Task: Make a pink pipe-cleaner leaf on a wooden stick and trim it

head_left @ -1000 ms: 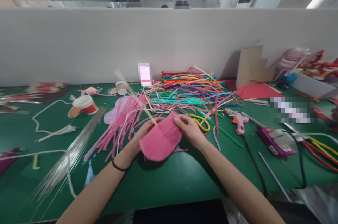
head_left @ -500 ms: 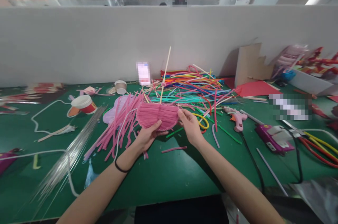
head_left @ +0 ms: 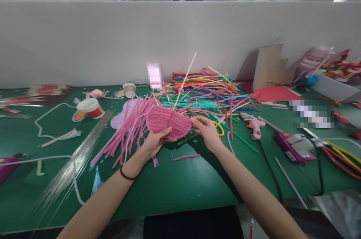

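A pink fan-shaped piece (head_left: 169,120) made of pipe cleaners laid side by side is held above the table. A thin wooden stick (head_left: 188,71) with a small pink knot on it rises from its upper edge, leaning right. My left hand (head_left: 155,141) grips the piece from below, thumb across its front and the other fingers behind. My right hand (head_left: 205,130) is closed in a pinch at the right edge of the piece. Whether a small end lies between those fingertips is hard to see. Loose pink pipe cleaners (head_left: 124,137) lie left of my left hand.
Many coloured pipe cleaners (head_left: 208,85) are heaped behind my hands. To the right lie a pink glue gun (head_left: 256,126) with a cord and a purple power strip (head_left: 293,148). On the left are a paper cup (head_left: 94,108) and a bundle of thin wires (head_left: 81,148). A partition (head_left: 113,43) stands behind.
The pink piece has tilted clockwise, and its stick now leans further right. My left hand keeps its hold; my right hand stays at the right edge with its fingers slightly shifted.
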A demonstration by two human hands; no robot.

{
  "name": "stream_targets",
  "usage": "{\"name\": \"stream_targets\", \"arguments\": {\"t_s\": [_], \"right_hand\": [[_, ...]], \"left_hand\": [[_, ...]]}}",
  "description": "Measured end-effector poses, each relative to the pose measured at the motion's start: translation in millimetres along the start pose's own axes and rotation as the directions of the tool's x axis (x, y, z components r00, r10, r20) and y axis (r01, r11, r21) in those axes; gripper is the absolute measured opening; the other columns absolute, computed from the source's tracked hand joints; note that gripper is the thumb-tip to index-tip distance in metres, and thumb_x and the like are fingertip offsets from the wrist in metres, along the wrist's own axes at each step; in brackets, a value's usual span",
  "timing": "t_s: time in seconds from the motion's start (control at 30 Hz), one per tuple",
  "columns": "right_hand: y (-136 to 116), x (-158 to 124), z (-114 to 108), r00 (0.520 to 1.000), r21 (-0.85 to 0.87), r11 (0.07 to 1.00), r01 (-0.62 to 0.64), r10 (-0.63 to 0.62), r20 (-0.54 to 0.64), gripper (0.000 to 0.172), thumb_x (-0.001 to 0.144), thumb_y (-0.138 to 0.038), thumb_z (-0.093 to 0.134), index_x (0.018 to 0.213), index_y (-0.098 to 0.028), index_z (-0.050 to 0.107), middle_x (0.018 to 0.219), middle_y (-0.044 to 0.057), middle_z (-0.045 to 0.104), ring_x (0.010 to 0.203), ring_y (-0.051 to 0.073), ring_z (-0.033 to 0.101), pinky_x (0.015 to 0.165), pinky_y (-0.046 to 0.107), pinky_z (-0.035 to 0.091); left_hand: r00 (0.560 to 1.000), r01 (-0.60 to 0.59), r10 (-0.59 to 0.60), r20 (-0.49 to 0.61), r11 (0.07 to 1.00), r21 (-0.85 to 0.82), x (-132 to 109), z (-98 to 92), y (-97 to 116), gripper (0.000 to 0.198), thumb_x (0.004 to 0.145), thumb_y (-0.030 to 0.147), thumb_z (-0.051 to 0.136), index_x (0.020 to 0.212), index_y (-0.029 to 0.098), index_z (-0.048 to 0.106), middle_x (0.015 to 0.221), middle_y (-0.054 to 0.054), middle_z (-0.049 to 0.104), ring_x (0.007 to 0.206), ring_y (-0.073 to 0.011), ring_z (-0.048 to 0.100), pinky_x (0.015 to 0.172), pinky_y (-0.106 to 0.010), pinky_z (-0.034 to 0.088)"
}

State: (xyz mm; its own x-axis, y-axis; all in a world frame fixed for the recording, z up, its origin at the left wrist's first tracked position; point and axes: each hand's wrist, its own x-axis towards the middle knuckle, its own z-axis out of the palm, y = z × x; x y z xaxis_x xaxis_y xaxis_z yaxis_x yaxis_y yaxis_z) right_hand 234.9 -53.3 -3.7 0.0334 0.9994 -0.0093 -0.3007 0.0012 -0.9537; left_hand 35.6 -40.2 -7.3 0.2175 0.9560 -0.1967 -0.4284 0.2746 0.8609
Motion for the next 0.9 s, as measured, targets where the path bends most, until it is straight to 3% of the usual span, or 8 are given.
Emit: {"name": "stream_targets", "arguments": {"t_s": [0.27, 0.47, 0.53, 0.63, 0.7, 0.9], "right_hand": [[3.0, 1.6, -1.3, 0.995, -0.21, 0.974, 0.086, -0.093, -0.022, 0.036, 0.073, -0.055, 0.066, 0.081, -0.02, 0.063, 0.071, 0.0, 0.062, 0.066, 0.016, 0.059, 0.057, 0.027, 0.051], [10.6, 4.8, 4.0, 0.954, -0.468, 0.865, 0.179, -0.268, -0.132, 0.035, 0.079, -0.055, 0.058, 0.079, -0.021, 0.06, 0.066, 0.001, 0.061, 0.06, 0.016, 0.054, 0.06, 0.029, 0.046], [9.7, 5.2, 3.1, 0.966, -0.414, 0.898, 0.148, -0.221, -0.135, 0.035, 0.078, -0.055, 0.06, 0.081, -0.02, 0.063, 0.07, 0.002, 0.064, 0.063, 0.016, 0.057, 0.062, 0.03, 0.048], [4.1, 4.4, -0.8, 0.996, -0.165, 0.986, 0.026, -0.04, -0.079, 0.038, 0.077, -0.055, 0.062, 0.088, -0.019, 0.068, 0.081, 0.004, 0.069, 0.072, 0.017, 0.063, 0.066, 0.03, 0.052], [0.5, 3.4, -3.5, 0.998, -0.035, 0.998, -0.055, 0.054, -0.039, 0.037, 0.076, -0.053, 0.065, 0.09, -0.019, 0.071, 0.085, 0.005, 0.07, 0.075, 0.017, 0.065, 0.067, 0.029, 0.053], [-0.3, 2.1, -5.9, 0.99, 0.02, 0.99, -0.138, 0.139, -0.038, 0.033, 0.063, -0.044, 0.078, 0.083, -0.018, 0.071, 0.074, 0.002, 0.069, 0.066, 0.013, 0.064, 0.057, 0.023, 0.049]], "left_hand": [[0.997, -0.069, 0.071, -0.027, 0.995, 0.067, -4.3, 6.7, -3.1, 0.037, 0.057, 0.021, 0.086, 0.089, 0.012, 0.071, 0.081, -0.005, 0.074, 0.069, -0.0224, 0.071, 0.059, -0.034, 0.063], [0.986, -0.155, 0.164, -0.034, 0.971, 0.183, -3.3, 4.8, -16.0, 0.03, 0.063, 0.025, 0.083, 0.089, 0.015, 0.072, 0.083, -0.004, 0.075, 0.071, -0.0215, 0.071, 0.071, -0.033, 0.062], [0.984, -0.166, 0.174, -0.027, 0.969, 0.181, -2.8, 4.5, -15.2, 0.031, 0.064, 0.025, 0.083, 0.091, 0.015, 0.071, 0.083, -0.004, 0.075, 0.071, -0.0213, 0.071, 0.07, -0.033, 0.062], [0.988, -0.146, 0.151, -0.031, 0.982, 0.122, -2.6, 5.4, -8.3, 0.033, 0.062, 0.024, 0.083, 0.09, 0.014, 0.07, 0.081, -0.004, 0.074, 0.069, -0.0217, 0.07, 0.064, -0.033, 0.062], [0.992, -0.118, 0.122, -0.034, 0.989, 0.085, -2.5, 5.5, -3.3, 0.035, 0.06, 0.022, 0.084, 0.091, 0.014, 0.069, 0.081, -0.004, 0.074, 0.067, -0.0212, 0.07, 0.058, -0.032, 0.062], [0.997, -0.075, 0.077, -0.028, 0.995, 0.066, -1.5, 2.9, -0.1, 0.034, 0.059, 0.019, 0.084, 0.089, 0.013, 0.069, 0.078, -0.003, 0.073, 0.061, -0.0188, 0.068, 0.05, -0.03, 0.061]]}}
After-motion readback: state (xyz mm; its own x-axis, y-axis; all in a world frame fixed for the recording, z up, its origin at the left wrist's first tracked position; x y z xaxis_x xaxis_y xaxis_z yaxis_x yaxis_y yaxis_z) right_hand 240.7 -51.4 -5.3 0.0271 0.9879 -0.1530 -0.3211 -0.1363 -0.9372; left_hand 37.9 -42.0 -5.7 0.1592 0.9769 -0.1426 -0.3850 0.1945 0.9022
